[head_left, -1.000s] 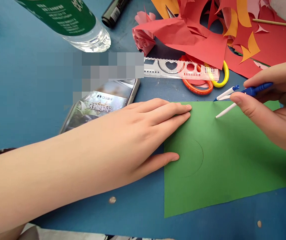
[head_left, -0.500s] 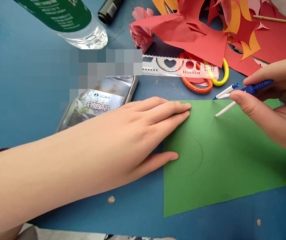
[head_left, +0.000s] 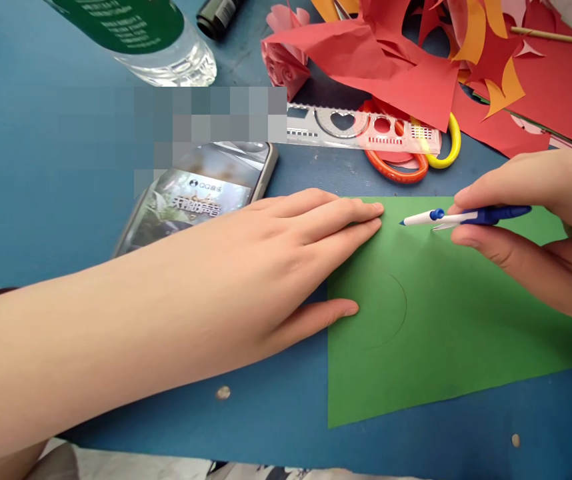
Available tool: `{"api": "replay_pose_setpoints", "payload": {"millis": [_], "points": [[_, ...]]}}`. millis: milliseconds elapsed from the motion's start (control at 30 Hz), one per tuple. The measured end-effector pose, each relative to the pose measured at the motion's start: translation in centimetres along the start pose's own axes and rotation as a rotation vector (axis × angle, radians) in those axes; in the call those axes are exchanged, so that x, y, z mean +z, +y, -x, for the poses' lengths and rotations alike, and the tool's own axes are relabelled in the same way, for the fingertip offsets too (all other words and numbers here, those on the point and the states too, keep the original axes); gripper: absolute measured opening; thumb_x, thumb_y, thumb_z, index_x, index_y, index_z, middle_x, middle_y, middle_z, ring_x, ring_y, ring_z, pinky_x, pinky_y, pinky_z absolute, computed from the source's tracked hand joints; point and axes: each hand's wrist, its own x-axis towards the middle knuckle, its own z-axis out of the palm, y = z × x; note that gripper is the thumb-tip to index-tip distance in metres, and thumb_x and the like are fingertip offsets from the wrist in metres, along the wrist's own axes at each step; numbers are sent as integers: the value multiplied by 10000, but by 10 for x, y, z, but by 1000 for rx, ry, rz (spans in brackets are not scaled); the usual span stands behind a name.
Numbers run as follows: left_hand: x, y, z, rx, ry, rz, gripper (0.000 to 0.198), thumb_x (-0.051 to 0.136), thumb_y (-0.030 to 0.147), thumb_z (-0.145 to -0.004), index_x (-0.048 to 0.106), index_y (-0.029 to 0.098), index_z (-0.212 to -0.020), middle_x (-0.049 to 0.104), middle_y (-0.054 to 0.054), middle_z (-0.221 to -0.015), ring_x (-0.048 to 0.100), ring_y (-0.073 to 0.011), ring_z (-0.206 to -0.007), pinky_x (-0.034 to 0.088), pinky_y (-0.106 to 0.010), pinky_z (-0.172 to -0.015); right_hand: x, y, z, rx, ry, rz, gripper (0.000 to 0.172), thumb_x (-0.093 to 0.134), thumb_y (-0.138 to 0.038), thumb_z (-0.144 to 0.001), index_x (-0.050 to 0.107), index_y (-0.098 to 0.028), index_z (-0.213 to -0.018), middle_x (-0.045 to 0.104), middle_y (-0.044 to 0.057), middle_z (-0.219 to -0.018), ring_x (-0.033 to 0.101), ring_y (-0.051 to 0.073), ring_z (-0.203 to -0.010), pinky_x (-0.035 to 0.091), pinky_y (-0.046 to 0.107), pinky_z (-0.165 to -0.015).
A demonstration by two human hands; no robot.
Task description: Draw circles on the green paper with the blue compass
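Under my left hand point(head_left: 311, 247) lies the left part of a green sheet of paper point(head_left: 446, 360); the hand rests flat, its fingers stretched out and its thumb apart. A thin curved pencil line shows on the paper beside the thumb. My right hand point(head_left: 541, 233) pinches a blue and white drawing compass point(head_left: 491, 215) between thumb and fingertips over the upper part of the sheet. One leg of the compass points down at the paper, and its white pencil leg is swung out to the left.
A phone point(head_left: 211, 193) lies left of the sheet, partly blurred out. Behind are a clear stencil ruler point(head_left: 326, 127), scissors point(head_left: 397, 167) with red and yellow handles, red paper scraps point(head_left: 406, 73), a pink paper rose point(head_left: 286, 63), a water bottle point(head_left: 181, 60) and a black marker point(head_left: 216, 19).
My right hand has turned the compass: its pencil leg has swung left and down from the sheet's top edge. My left hand keeps its place on the paper.
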Motion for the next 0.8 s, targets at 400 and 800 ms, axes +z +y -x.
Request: {"api": "replay_pose_setpoints", "payload": {"millis": [400, 800], "points": [[-2, -2, 2, 6, -10, -8, 698, 380, 722, -1364, 626, 325, -1883, 690, -48, -1954, 735, -376, -1682, 651, -555, -1451, 0, 3, -4, -14, -6, 20, 393, 534, -395, -1328, 892, -289, -1452, 957, 14, -1196, 917, 227, -1114, 534, 427, -872], [1, -4, 3, -3, -10, 45, 726, 439, 747, -1347, 582, 356, -1942, 655, -38, -1978, 710, -384, -1715, 632, -589, -1481, 2, 7, -2, 48, -17, 80, 441, 512, -523, -1327, 897, -390, -1496, 942, -23, -1122, 910, 211, -1031, 533, 484, -803]]}}
